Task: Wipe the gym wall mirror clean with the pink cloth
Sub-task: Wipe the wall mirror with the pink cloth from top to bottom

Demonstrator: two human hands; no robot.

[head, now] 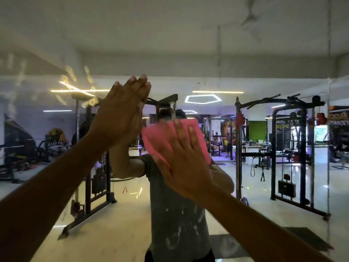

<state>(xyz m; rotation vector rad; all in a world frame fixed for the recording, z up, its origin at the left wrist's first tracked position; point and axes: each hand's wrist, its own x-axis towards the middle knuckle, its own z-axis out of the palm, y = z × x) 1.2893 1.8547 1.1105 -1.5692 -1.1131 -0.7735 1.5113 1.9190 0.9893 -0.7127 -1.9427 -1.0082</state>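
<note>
A: Where are the fingers?

B: The right hand (181, 157) has its fingers (190, 137) straight and spread. They press flat on the pink cloth (162, 137). They are not curled round it.

A: Why flat?

B: I think a flat hand pushes the whole cloth on the glass, so it rubs more at once.

A: Where is the cloth?

B: Right in the middle, flat against the mirror (245, 63), under that hand. It pokes out past the fingers toward 11 o'clock.

A: And the other hand?

B: The left hand (120, 118) sits at 9 o'clock from the cloth. Its fingers (139, 82) are straight, close together, pointing to 12 o'clock. It holds nothing. It looks like it leans on the glass to keep the person steady.

A: Is the mirror clean?

B: Not yet. There are white smears (75, 78) at 10 o'clock and more spots (177, 229) at 6 o'clock.

A: What shows in the glass?

B: A black gym rack (300, 148) at 3 o'clock.
</note>
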